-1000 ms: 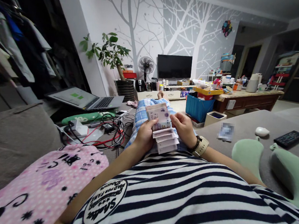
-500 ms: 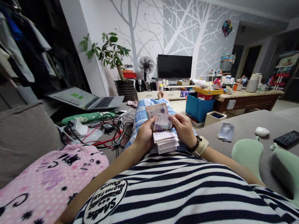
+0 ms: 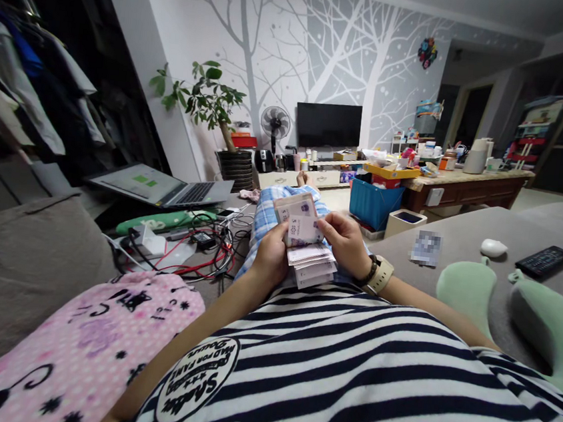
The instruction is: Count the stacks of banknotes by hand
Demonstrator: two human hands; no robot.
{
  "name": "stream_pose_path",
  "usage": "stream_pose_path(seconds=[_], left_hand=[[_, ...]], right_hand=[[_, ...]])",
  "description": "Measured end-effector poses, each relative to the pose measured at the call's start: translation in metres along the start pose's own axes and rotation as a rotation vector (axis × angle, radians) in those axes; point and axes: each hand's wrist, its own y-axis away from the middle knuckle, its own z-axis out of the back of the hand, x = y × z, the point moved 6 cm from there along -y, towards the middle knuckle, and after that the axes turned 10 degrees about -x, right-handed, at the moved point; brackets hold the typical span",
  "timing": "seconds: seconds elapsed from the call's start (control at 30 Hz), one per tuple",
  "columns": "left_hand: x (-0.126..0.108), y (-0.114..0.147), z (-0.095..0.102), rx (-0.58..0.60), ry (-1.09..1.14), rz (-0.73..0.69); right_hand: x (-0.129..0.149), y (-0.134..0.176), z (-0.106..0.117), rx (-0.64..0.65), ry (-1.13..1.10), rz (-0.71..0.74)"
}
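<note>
A stack of banknotes (image 3: 301, 232) is held over my lap, pale purple with printed figures. My left hand (image 3: 271, 253) grips the stack along its left side, thumb on top. Several notes bend down toward my belly in a layered fan of folded ends (image 3: 310, 268). At the upper right corner of the top note, my right hand (image 3: 345, 241) pinches the edge between thumb and fingers. A beige watch and a dark bracelet sit on the right wrist. The undersides of the notes and some left fingers are hidden.
On my left lie tangled cables (image 3: 220, 248), an open laptop (image 3: 163, 186) and a pink blanket (image 3: 98, 326). To the right on the sofa are a pixelated item (image 3: 426, 248), a white mouse-shaped object (image 3: 493, 247), a remote (image 3: 544, 262) and a green neck pillow (image 3: 469, 291).
My right hand has shifted slightly left and up along the notes' edge, and the top note has come down over more of the one beneath. My left hand stays nearly in place.
</note>
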Motion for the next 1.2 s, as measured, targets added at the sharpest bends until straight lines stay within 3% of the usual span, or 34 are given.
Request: stream_pose_path(seconds=[0.53,0.93,1.2], left_hand=[[-0.0014,0.0010,0.0026,0.014,-0.125,0.011],[-0.0059,0.0011,0.0073,0.047,-0.106,-0.081],[-0.0029,0.0009,0.0037,0.047,-0.102,-0.062]], right_hand=[[-0.0075,-0.0022,-0.0021,-0.027,-0.063,0.030],[-0.0011,0.0006,-0.0006,-0.004,-0.067,0.058],[-0.0020,0.0010,-0.0027,-0.007,-0.076,0.032]])
